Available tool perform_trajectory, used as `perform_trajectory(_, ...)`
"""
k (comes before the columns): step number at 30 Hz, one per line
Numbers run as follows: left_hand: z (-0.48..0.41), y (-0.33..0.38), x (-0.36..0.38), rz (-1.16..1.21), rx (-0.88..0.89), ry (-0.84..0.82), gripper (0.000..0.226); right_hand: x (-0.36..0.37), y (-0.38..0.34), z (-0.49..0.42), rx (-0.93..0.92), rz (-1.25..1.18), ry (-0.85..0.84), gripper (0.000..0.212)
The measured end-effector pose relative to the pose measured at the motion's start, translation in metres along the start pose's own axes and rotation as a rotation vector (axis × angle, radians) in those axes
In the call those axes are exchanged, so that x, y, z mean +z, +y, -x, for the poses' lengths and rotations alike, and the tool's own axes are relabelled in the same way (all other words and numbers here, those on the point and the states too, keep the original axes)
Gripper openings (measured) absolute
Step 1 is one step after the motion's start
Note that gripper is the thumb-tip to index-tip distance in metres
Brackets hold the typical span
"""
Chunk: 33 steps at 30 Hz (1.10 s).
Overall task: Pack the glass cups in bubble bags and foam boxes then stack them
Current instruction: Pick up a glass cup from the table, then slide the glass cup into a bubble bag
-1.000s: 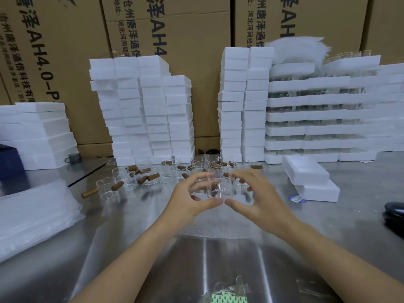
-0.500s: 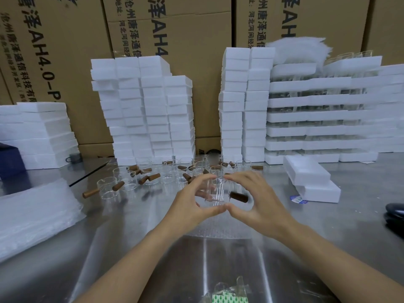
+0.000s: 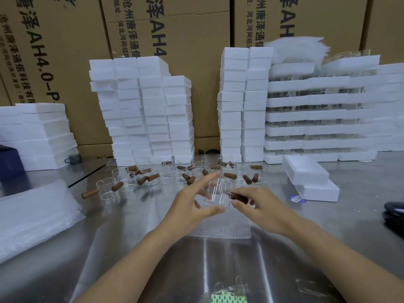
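Glass cup, clear with a stubby brown wooden handle, is held above the desk at the centre of the frame, between both hands. The left hand cradles it from the left: the thumb hooks under the lower rim, the index finger stretches up along the far side, and the other fingers show through the glass, loosely curved round the body. The right hand grips the handle, thumb below and curled fingers over the top (only the dark end of the handle peeks out).

Right beneath the hands a flat bubble bag lies on the steel. Just beyond them, in mid-frame, stands a cluster of more cups with the same brown handles, some upright, a few handles pointing different ways. Behind the cluster rise two tall stacks of white foam boxes, left and right of centre, against brown cartons. Two loose foam boxes sit overlapped at the right, and a thick pile of bubble bags fills the lower left
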<state>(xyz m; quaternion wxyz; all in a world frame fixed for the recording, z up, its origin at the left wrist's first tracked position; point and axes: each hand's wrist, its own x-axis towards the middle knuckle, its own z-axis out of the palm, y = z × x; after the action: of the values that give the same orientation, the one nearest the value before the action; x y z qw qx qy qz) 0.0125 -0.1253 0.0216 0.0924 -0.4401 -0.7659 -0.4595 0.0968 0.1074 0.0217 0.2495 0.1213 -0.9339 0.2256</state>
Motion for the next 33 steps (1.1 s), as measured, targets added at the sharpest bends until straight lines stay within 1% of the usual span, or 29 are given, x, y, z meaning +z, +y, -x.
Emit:
perform_trajectory(3, -0.002, -0.004, 0.005, 0.004, -0.018, 0.041, 0.090, 0.000, 0.002, 0.000, 0.037, -0.046, 0.024, 0.028)
perform_trajectory(5, -0.004, -0.004, 0.007, 0.044, -0.090, 0.050, 0.090, 0.002, 0.004, -0.001, 0.098, -0.088, 0.128, 0.022)
perform_trajectory(6, -0.003, -0.005, 0.008, 0.041, -0.135, 0.006, 0.089, 0.003, 0.005, -0.001, 0.137, -0.110, 0.193, 0.018)
perform_trajectory(7, -0.003, -0.007, 0.009, 0.000, -0.173, -0.078, 0.086, 0.003, 0.007, -0.002, 0.177, -0.143, 0.254, 0.013)
perform_trajectory(9, 0.001, -0.016, 0.010, -0.239, -0.188, -0.302, 0.078, 0.000, 0.010, -0.003, 0.244, -0.224, 0.359, 0.008)
perform_trajectory(10, 0.003, -0.019, 0.009, -0.379, -0.166, -0.384, 0.074, -0.002, 0.010, -0.002, 0.270, -0.258, 0.399, 0.009)
perform_trajectory(11, 0.004, -0.020, 0.009, -0.475, -0.146, -0.413, 0.070, -0.005, 0.011, -0.002, 0.295, -0.276, 0.427, 0.010)
perform_trajectory(13, 0.002, -0.017, 0.004, -0.532, -0.172, -0.371, 0.064, -0.010, 0.012, -0.001, 0.338, -0.281, 0.456, 0.014)
perform_trajectory(16, -0.002, -0.013, -0.007, -0.569, -0.216, -0.275, 0.068, -0.013, 0.013, 0.000, 0.382, -0.305, 0.472, 0.016)
perform_trajectory(20, 0.002, -0.009, -0.008, -0.445, -0.256, -0.178, 0.059, -0.012, 0.011, -0.001, 0.400, -0.331, 0.462, 0.016)
perform_trajectory(22, 0.002, -0.007, -0.003, -0.460, -0.236, -0.175, 0.058, -0.012, 0.009, 0.000, 0.386, -0.348, 0.451, 0.016)
perform_trajectory(23, 0.001, -0.007, 0.000, -0.495, -0.217, -0.184, 0.054, -0.011, 0.009, 0.000, 0.369, -0.346, 0.442, 0.016)
perform_trajectory(25, 0.000, -0.009, 0.004, -0.554, -0.171, -0.180, 0.036, -0.011, 0.008, 0.000, 0.327, -0.344, 0.423, 0.017)
perform_trajectory(27, -0.001, -0.012, 0.004, -0.547, -0.159, -0.147, 0.017, -0.010, 0.008, 0.000, 0.292, -0.333, 0.386, 0.017)
perform_trajectory(28, -0.001, -0.013, 0.003, -0.535, -0.168, -0.127, 0.013, -0.009, 0.009, 0.000, 0.275, -0.319, 0.358, 0.016)
perform_trajectory(30, -0.001, -0.014, 0.003, -0.514, -0.187, -0.065, 0.012, -0.006, 0.009, 0.001, 0.245, -0.289, 0.289, 0.015)
perform_trajectory(33, -0.003, -0.012, 0.001, -0.439, -0.222, 0.081, 0.014, -0.003, 0.007, 0.002, 0.188, -0.237, 0.199, 0.017)
